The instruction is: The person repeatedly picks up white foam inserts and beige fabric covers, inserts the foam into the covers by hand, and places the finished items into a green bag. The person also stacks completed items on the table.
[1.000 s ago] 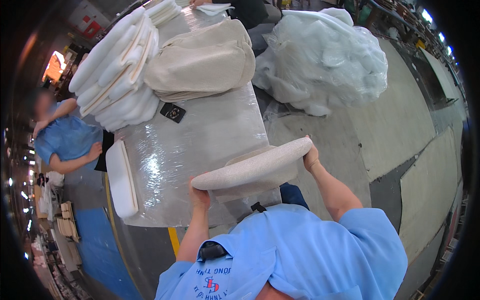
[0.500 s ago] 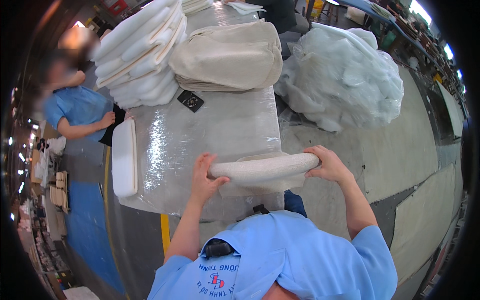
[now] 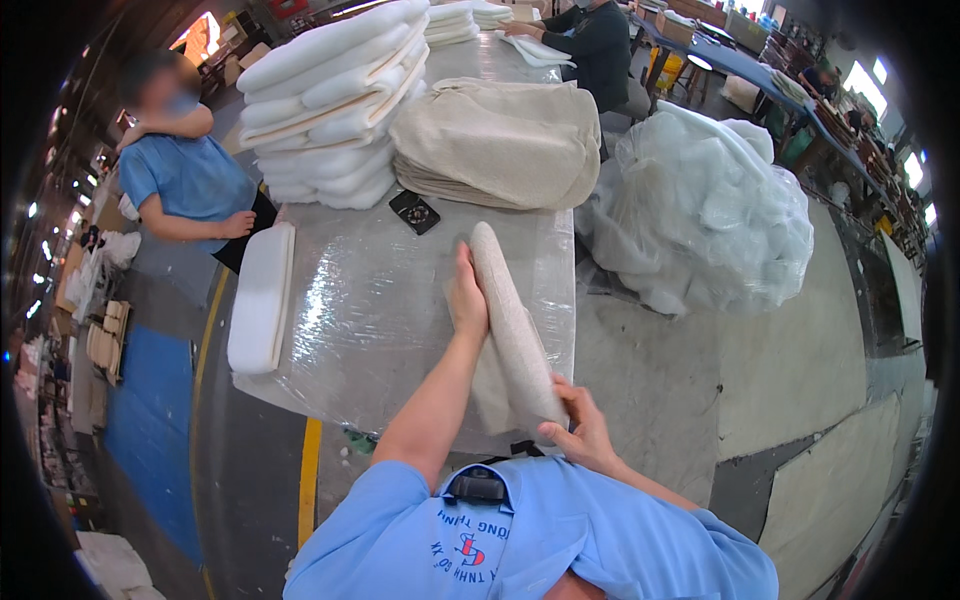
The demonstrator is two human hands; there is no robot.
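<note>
A beige fabric cushion (image 3: 515, 330), long and rounded along its edge, is held on its edge over the near part of the table, pointing away from me. My left hand (image 3: 470, 300) presses along its left side near the far end, fingers stretched along the cloth. At the near end, my right hand (image 3: 582, 430) grips the cushion's lower right corner between thumb and fingers. Looser beige cloth hangs at its left side below my left hand.
The plastic-wrapped table (image 3: 340, 330) bears a tall stack of white pads (image 3: 330, 110), a pile of beige covers (image 3: 500, 140), a black patterned card (image 3: 414, 212) and a white pad (image 3: 262, 300). A large plastic bag (image 3: 705, 210) stands right. A co-worker (image 3: 190, 190) stands left.
The cushion has turned from lying crosswise to pointing away from me. My left hand has moved forward to its far end, and my right hand has come down and nearer.
</note>
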